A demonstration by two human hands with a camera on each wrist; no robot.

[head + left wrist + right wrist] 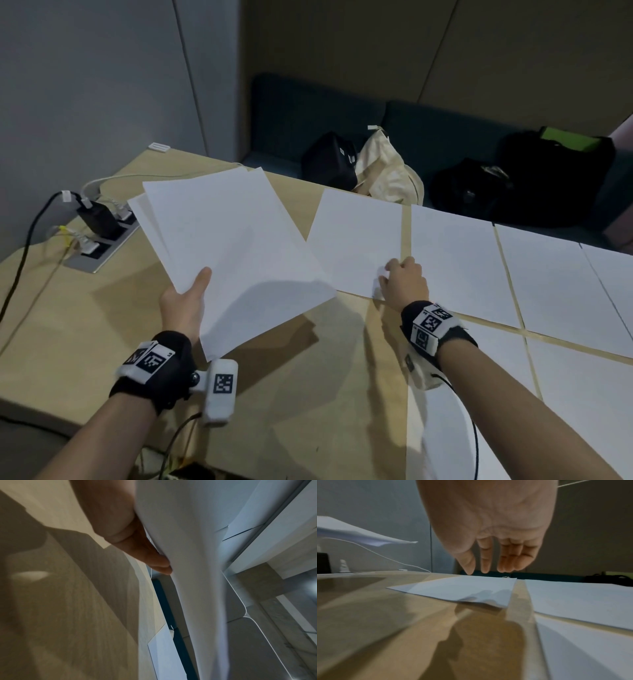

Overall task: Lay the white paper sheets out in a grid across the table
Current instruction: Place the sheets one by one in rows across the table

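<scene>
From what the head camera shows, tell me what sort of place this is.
Probably an office meeting room or shared workspace. A long light-wood table has a built-in power outlet strip with chargers plugged in, a dark upholstered bench runs along the panelled wall, and bags sit on it.

No words, numbers or brand names that you can read anywhere in these views.

The only signs you get are black-and-white square code markers on the white blocks strapped to your left wrist band (150, 359) and your right wrist band (432, 323), plus one more on the white camera housing (222, 387) hanging beside your left wrist; they carry patterns, not letters. A small white tag (342, 153) on the black bag (329, 164) beyond the table's far edge may bear a printed mark, but it is too small and blurred for you to make out. The paper sheets (356, 240) show blank faces.
</scene>
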